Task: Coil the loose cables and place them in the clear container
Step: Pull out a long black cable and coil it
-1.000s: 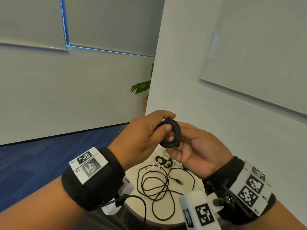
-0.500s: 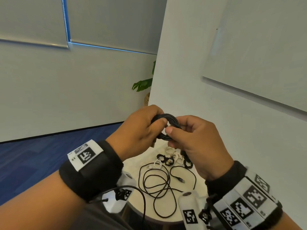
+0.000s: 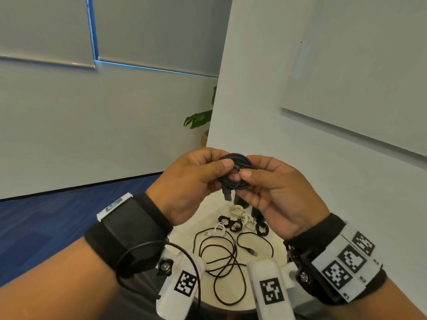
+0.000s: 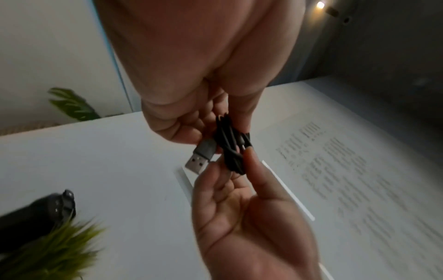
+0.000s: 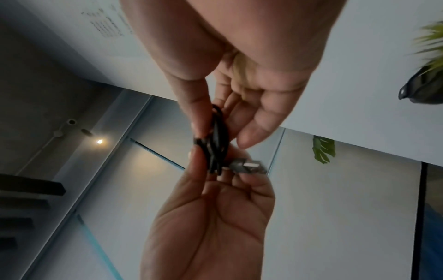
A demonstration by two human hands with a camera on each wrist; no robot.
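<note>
I hold a black coiled cable (image 3: 238, 184) up in front of me with both hands, above the small round table (image 3: 265, 241). My left hand (image 3: 225, 167) pinches the coil's left side, thumb on the front. My right hand (image 3: 248, 169) pinches the right side between thumb and fingers. A grey USB plug (image 3: 227, 195) hangs out below the coil. The left wrist view shows the coil (image 4: 230, 147) and plug (image 4: 201, 157) between both sets of fingertips, and so does the right wrist view, with coil (image 5: 217, 144) and plug (image 5: 246, 166). No clear container shows.
On the table lies a loose black cable (image 3: 221, 257) in wide loops. Behind it are several small coiled white cables (image 3: 235, 210) and black cables (image 3: 225, 220). A white wall (image 3: 277, 112) rises close on the right, blue carpet (image 3: 46, 227) lies left, and a potted plant (image 3: 198, 118) stands behind.
My right hand has turned from lying open under the coil to pinching its right side. The USB plug now hangs free below the coil.
</note>
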